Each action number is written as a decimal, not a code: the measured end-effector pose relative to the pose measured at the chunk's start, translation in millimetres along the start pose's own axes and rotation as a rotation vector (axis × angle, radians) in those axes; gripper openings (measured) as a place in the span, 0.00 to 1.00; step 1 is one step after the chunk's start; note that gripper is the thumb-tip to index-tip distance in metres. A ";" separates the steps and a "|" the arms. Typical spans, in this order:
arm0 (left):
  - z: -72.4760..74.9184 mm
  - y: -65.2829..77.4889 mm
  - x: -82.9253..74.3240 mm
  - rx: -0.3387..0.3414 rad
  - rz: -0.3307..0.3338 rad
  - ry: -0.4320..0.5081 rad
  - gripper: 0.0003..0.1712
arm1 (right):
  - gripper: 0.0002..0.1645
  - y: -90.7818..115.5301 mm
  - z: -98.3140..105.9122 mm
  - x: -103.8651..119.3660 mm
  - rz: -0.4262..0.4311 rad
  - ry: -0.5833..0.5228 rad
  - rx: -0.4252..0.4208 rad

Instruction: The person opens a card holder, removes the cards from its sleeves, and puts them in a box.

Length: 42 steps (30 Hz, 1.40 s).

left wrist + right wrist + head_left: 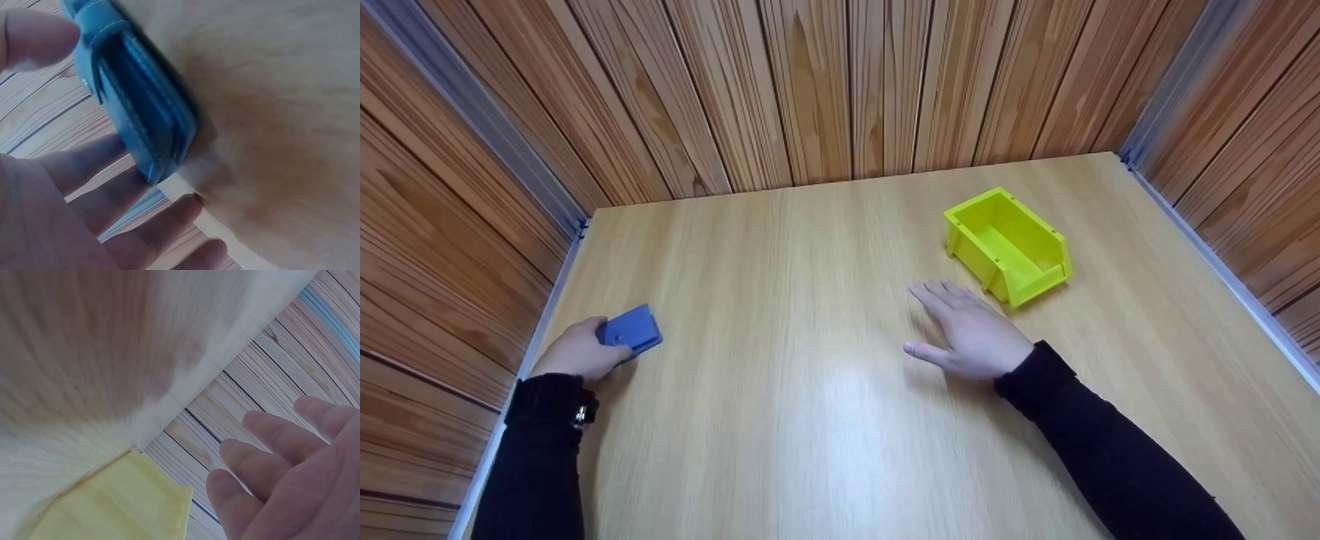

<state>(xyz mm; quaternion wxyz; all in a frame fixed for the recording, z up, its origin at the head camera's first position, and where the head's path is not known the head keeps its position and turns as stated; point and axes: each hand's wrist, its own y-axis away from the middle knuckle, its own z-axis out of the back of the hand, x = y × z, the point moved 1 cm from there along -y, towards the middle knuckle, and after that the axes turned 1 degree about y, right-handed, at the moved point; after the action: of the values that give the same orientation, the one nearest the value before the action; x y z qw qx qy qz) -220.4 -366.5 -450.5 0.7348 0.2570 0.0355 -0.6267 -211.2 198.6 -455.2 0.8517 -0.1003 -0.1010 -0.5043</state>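
At the left of the table, my left hand has its thumb on the near side of a blue wallet and its fingers at the far side. The left wrist view shows the wallet edge-on, with a strap across it. There the thumb overlaps one end and some fingertips pass behind the wallet, hidden by it. My right hand, palm down and fingers stretched out, is over the table just in front of a yellow bin. It holds nothing, and the bin shows beside its fingers in the right wrist view.
The wooden table is bounded at the back by a plank-patterned wall, with similar walls at left and right. Metal strips run along the side edges. The bin stands toward the back right.
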 end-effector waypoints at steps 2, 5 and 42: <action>-1.0 -2.1 -1.4 -0.004 -0.004 0.007 0.52 | 0.56 0.1 -0.3 -0.1 0.000 0.004 0.000; -3.1 -5.3 -4.4 -0.006 -0.013 0.014 0.53 | 0.55 0.2 -0.7 -0.2 -0.004 0.005 0.002; -27.0 -3.9 -135.1 -0.037 -0.374 0.284 0.46 | 0.53 -0.9 1.5 3.2 -0.009 -0.113 -0.034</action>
<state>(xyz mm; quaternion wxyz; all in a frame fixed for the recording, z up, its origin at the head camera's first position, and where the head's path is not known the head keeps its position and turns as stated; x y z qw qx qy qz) -245.4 -233.4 -424.5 0.5981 0.3182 0.1971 -0.7086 -210.6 195.9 -452.9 0.8406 -0.1426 -0.1408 -0.5032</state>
